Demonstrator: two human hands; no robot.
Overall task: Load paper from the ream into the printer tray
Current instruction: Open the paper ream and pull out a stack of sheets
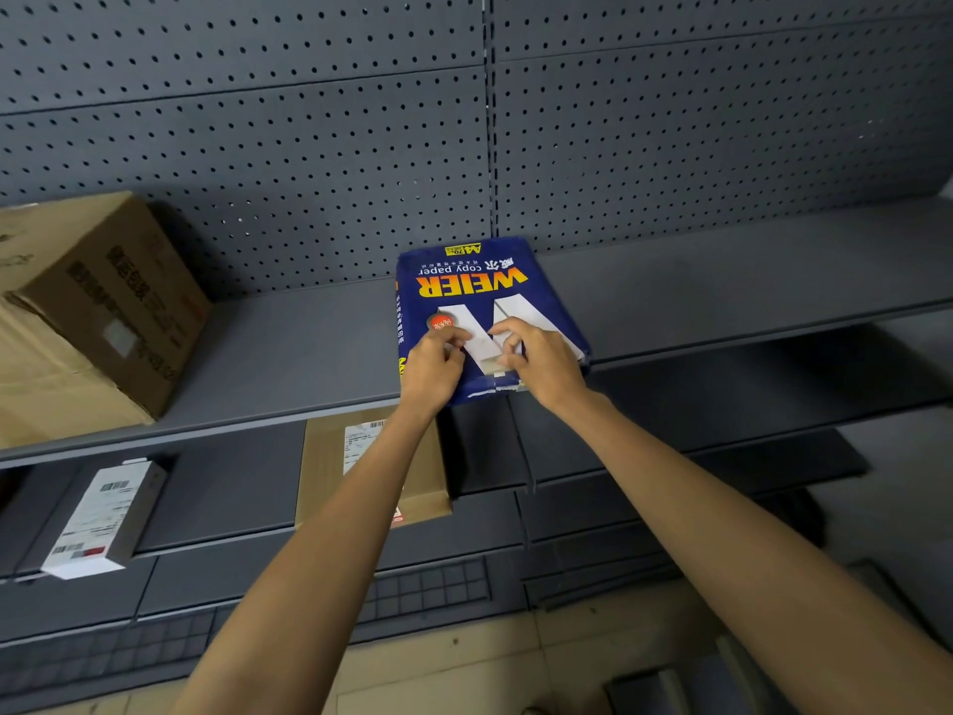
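A blue ream of copy paper [464,296] with yellow lettering lies flat on the grey shelf [289,353], its near end at the shelf's front edge. The wrapper is torn at that near end and white paper shows. My left hand [433,366] rests on the ream's near left part, fingers curled on the wrapper. My right hand [536,366] sits on the near right part, fingertips pinching the wrapper by the torn edge. No printer or tray is in view.
A large cardboard box [98,301] stands on the same shelf at the left. On the lower shelf lie a white labelled box [98,518] and a flat brown parcel [361,467]. A perforated grey back panel [361,147] rises behind the shelf.
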